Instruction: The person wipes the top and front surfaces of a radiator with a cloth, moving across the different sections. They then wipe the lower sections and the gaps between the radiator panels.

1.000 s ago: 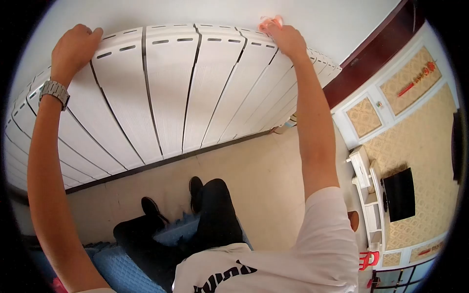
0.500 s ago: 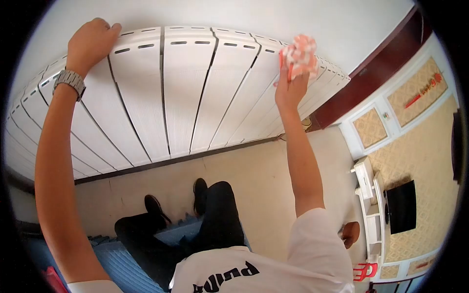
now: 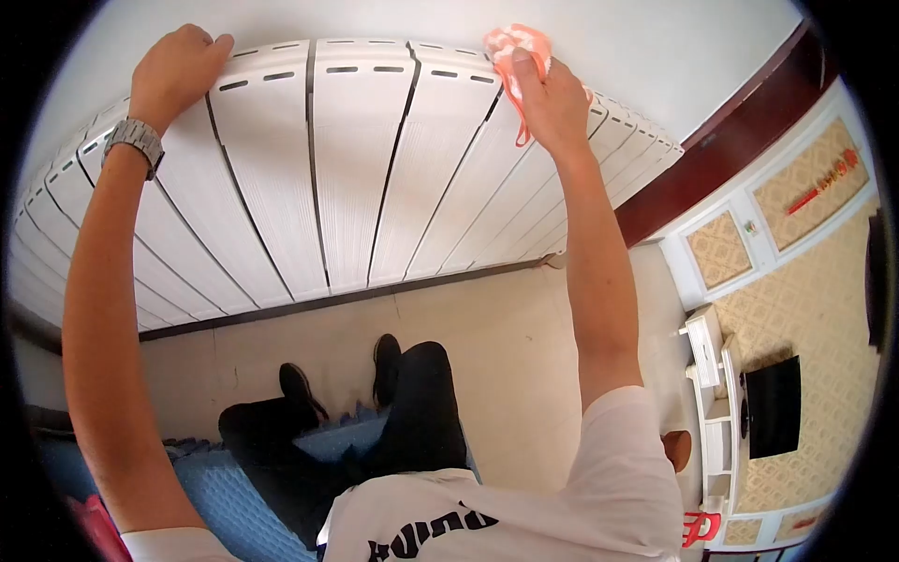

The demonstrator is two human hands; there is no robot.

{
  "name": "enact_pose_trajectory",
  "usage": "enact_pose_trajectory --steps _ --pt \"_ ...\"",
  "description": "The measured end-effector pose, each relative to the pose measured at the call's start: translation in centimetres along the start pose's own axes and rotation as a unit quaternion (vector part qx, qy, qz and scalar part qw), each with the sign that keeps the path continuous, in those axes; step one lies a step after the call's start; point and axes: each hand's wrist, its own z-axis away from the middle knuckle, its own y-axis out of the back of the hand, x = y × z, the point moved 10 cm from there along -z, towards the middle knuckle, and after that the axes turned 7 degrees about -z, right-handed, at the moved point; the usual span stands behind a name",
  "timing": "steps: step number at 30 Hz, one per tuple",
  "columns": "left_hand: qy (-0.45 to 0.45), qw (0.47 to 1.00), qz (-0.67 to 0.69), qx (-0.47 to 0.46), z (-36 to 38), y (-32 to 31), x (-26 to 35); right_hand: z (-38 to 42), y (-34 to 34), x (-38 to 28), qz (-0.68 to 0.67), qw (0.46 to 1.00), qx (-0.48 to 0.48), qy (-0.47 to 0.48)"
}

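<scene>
A white panelled radiator with slots along its top runs across the view. My left hand, with a metal watch on the wrist, is closed over the radiator's top edge at the left; its fingertips are partly hidden. On the right part of the top edge, my right hand grips an orange-and-white cloth. The cloth is bunched under the fingers and touches the radiator top, while an orange loop of it hangs down the front.
Blue quilted seating lies under my legs. Beige floor tiles extend below the radiator. At the right are a dark red door frame, a white shelf unit, a black screen, a brown stool and a red plastic item.
My right hand has moved left and toward the wall with the cloth, which now lies lower against the radiator's top edge. My left hand stays at the same place on the radiator.
</scene>
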Motion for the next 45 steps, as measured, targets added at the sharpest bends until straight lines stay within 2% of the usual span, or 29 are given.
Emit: enact_pose_trajectory --steps 1,3,5,8,10,12,13,15,16,18,19,22,23,26,27,28,29,30,31,32,33,34,35,36,38,40,42,44,45 --pt "0.001 1.0 -0.002 -0.003 0.0 -0.4 -0.3 0.5 0.2 0.0 -0.028 1.0 0.004 -0.005" --pt "-0.038 0.995 -0.009 0.087 0.0 0.5 0.2 1.5 -0.3 0.3 -0.056 0.998 0.007 -0.01" --pt "-0.021 0.998 -0.017 0.049 -0.5 0.1 -0.2 4.5 1.0 -1.7 -0.12 0.965 0.155 0.176" --pt "0.0 1.0 -0.026 0.006 -0.8 -0.8 -1.0 8.5 -1.2 -0.6 -0.051 0.958 0.203 0.194" --pt "0.002 1.0 -0.027 0.003 -1.5 -2.1 -1.7 11.6 -3.5 1.0 -0.075 0.972 0.169 0.145" --pt "-0.092 0.984 -0.041 0.148 -1.7 -1.4 -1.5 15.0 -6.6 3.2 0.009 0.98 0.157 0.121" --pt "-0.09 0.985 -0.045 0.142 -0.5 0.2 -0.3 16.4 -7.6 3.3 0.004 0.981 0.153 0.119" --pt "0.043 0.998 0.016 0.035 2.4 3.9 1.7 18.9 -9.5 4.9 -0.029 0.989 0.141 0.044" --pt "0.044 0.999 0.012 0.029 2.9 3.8 2.0 20.1 -10.6 5.3 -0.032 0.989 0.136 0.04" --pt "0.027 0.997 -0.009 0.068 3.2 4.3 2.5 22.0 -13.6 8.3 -0.06 0.991 0.074 -0.089" --pt "0.042 0.998 0.009 0.036 2.6 3.6 1.9 22.7 -14.3 8.6 -0.068 0.992 0.056 -0.093" --pt "0.069 0.997 -0.006 0.04 2.5 3.6 1.8 25.3 -16.7 9.7 -0.05 0.994 0.046 -0.082" --pt "0.015 0.996 -0.006 0.086 2.7 3.7 2.2 26.6 -17.7 10.4 -0.052 0.994 0.04 -0.087" --pt "-0.023 0.995 -0.023 0.098 3.2 3.7 3.1 30.9 -21.3 13.2 -0.048 0.992 0.023 -0.113" --pt "-0.064 0.986 -0.047 0.145 3.4 3.7 3.3 32.5 -22.4 14.4 -0.047 0.987 0.03 -0.149" --pt "-0.066 0.987 -0.051 0.139 3.1 3.0 3.0 34.2 -23.6 15.6 -0.046 0.981 0.036 -0.186" --pt "-0.16 0.947 -0.221 0.172 3.3 2.6 5.2 35.8 -25.2 16.5 -0.049 0.98 0.032 -0.19" --pt "-0.249 0.869 -0.38 0.198 3.6 1.3 6.8 38.2 -26.9 19.0 -0.092 0.956 0.048 -0.274" --pt "-0.228 0.955 -0.149 0.12 -0.4 0.4 2.0 40.7 -28.7 21.4 -0.133 0.923 0.064 -0.355" --pt "-0.23 0.954 -0.151 0.117 -0.8 0.5 2.0 42.2 -30.5 22.7 -0.135 0.922 0.061 -0.358" --pt "-0.176 0.975 -0.1 0.087 -1.5 0.6 1.2 45.1 -33.3 25.4 -0.306 0.831 0.116 -0.449" --pt "-0.121 0.99 -0.048 0.057 -2.0 0.3 0.5 47.7 -36.6 27.1 -0.462 0.701 0.167 -0.518" --pt "-0.121 0.99 -0.052 0.056 -1.0 1.1 2.0 49.2 -39.6 27.2 -0.595 0.536 0.209 -0.561" --pt "-0.085 0.99 -0.107 0.03 0.5 1.9 3.4 48.7 -39.9 26.8 -0.596 0.534 0.207 -0.563" --pt "-0.048 0.985 -0.165 0.001 1.0 1.4 2.9 47.9 -39.9 24.7 -0.643 0.419 0.263 -0.585" --pt "-0.062 0.997 -0.001 0.048 0.1 1.1 0.7 45.3 -38.3 21.1 -0.657 0.391 0.209 -0.609" --pt "-0.078 0.994 -0.018 0.07 1.0 1.0 1.3 45.3 -39.2 19.7 -0.669 0.361 0.153 -0.631" --pt "-0.112 0.986 -0.047 0.116 2.6 1.2 2.5 44.6 -40.6 20.6 -0.747 0.325 0.204 -0.543" --pt "-0.128 0.98 -0.063 0.139 3.3 1.4 3.1 45.1 -41.6 21.1 -0.748 0.319 0.2 -0.546"
